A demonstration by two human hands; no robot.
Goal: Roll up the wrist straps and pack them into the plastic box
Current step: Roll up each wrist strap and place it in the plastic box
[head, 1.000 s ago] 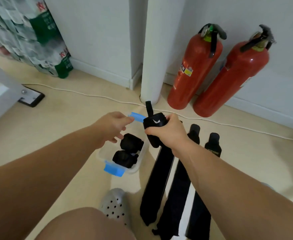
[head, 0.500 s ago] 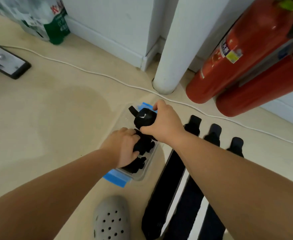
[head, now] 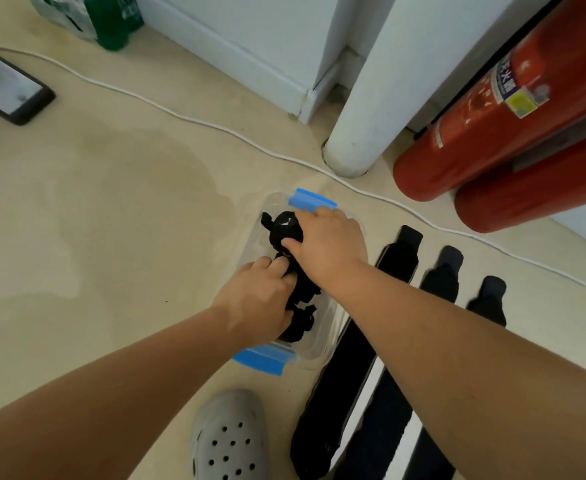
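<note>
A clear plastic box [head: 333, 341] with blue latches stands on the floor in the middle of the view. My right hand [head: 326, 247] grips a rolled black wrist strap [head: 282, 230] with a white mark and holds it down inside the far end of the box. My left hand [head: 260, 299] is inside the box too, its fingers curled onto the rolled black straps [head: 302, 323] lying there. Three flat, unrolled black straps [head: 340, 393] lie side by side on the floor just right of the box, partly under my right forearm.
Two red fire extinguishers [head: 502, 109] lean at the wall on the right, beside a white pipe [head: 371, 98]. A white cable [head: 180, 116] runs across the floor behind the box. A grey clog [head: 229, 438] is near the bottom edge. A green-wrapped pack [head: 104, 19] stands top left.
My right hand has lowered the rolled strap from above the box into its far end. My left hand left the blue latch and went into the box onto the rolls.
</note>
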